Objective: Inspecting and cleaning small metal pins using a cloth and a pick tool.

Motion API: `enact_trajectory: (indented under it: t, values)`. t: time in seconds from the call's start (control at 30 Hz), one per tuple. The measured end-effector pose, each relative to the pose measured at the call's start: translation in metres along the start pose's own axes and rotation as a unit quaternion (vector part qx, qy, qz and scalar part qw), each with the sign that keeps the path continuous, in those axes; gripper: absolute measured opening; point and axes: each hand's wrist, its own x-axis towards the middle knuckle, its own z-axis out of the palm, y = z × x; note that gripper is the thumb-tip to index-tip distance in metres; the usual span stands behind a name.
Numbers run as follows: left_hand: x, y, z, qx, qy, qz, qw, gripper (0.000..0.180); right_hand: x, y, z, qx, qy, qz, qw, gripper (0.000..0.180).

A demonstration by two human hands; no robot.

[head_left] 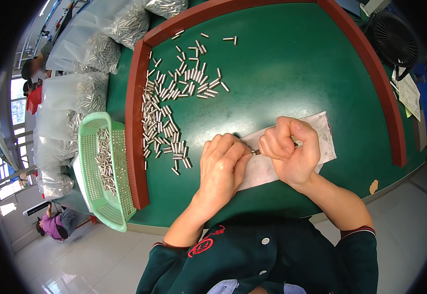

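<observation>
Bags (93, 54) of metal pins line the far left, beside a green basket (87, 161) holding more. Past a red-brown rail (136, 127), loose pins (176, 93) lie scattered on the green desk (282, 63). The left hand (223, 164), fingertips together, pinches a small metal piece (253, 152), probably a pin, over a pale cloth (261, 172). Meeting it, the right hand (293, 156) is clamped around a slim dark tool (259, 152), mostly covered. A black fan (395, 41) stands far right.

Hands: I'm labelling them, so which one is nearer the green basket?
The left hand; the right hand, curled into a fist, is farther from the green basket.
</observation>
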Motion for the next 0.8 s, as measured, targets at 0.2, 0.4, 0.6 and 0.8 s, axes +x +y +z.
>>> enact_trajectory:
  t: [0.2,0.4,0.6,0.8]
  values:
    - [0.001,0.000,-0.002,0.005,-0.002,-0.009,1.000,0.010,0.000,0.001,0.001,-0.004,-0.007,-0.005,1.000,0.036]
    - [0.005,0.001,-0.002,-0.005,-0.006,-0.007,1.000,0.006,0.000,0.005,0.007,-0.054,-0.013,-0.023,0.998,0.037]
    - [0.000,0.003,-0.004,0.026,0.004,0.003,1.000,0.008,-0.002,0.006,0.008,-0.052,-0.010,-0.021,0.998,0.037]
    - [-0.004,-0.003,-0.011,-0.421,-0.032,-0.245,0.873,0.006,-0.001,0.003,0.002,-0.037,-0.001,-0.002,0.999,0.037]
